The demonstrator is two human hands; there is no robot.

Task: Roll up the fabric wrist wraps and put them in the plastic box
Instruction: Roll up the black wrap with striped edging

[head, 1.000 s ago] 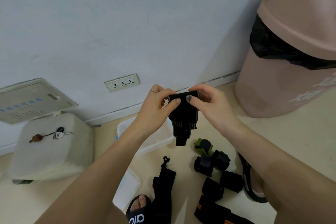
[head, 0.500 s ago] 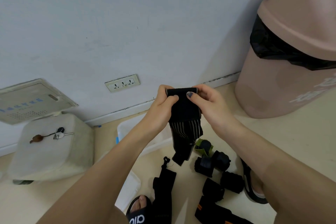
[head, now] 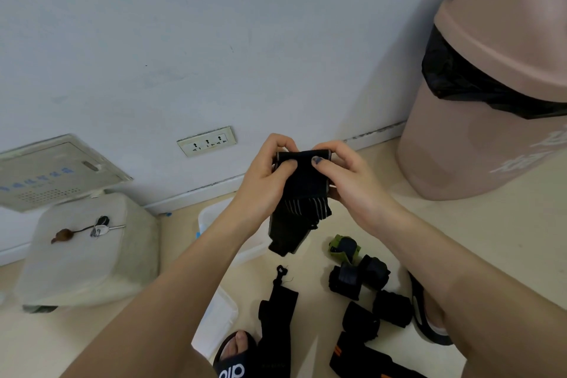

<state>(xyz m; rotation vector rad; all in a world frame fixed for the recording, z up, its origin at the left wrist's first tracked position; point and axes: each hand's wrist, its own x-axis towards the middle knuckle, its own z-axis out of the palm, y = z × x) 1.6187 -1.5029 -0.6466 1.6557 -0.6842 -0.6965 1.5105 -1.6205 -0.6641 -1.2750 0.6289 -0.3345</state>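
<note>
Head view. Both hands were raised in front of the wall, above the floor. The left hand (head: pixel 264 184) and the right hand (head: pixel 346 181) each pinched the top edge of a black wrist wrap (head: pixel 302 193), thumbs on the near face, fingers curled behind. The top of the wrap was rolled over between the two grips; the rest hung down loose, with a band of pale stripes partway and the tail end dangling free.

Below the hands, partly hidden by the left forearm, the white plastic box (head: pixel 211 218) sat on the floor near the baseboard. What looked like its lid (head: pixel 217 319) lay nearer the person, beside a foot in a black slide sandal (head: pixel 233 362).

On the floor to the right lay a cluster of rolled wraps (head: pixel 365 279), one of them green and black, the others black. An unrolled black wrap (head: pixel 276 316) stretched flat just left of them, and one with orange stripes (head: pixel 352 353) lay at the bottom edge.

Left: a pale plastic stool (head: pixel 86 248) with keys (head: pixel 98 228) on top. Right: a pink bin (head: pixel 491 101) with a black liner. A wall socket (head: pixel 207 141) sat above the baseboard.
</note>
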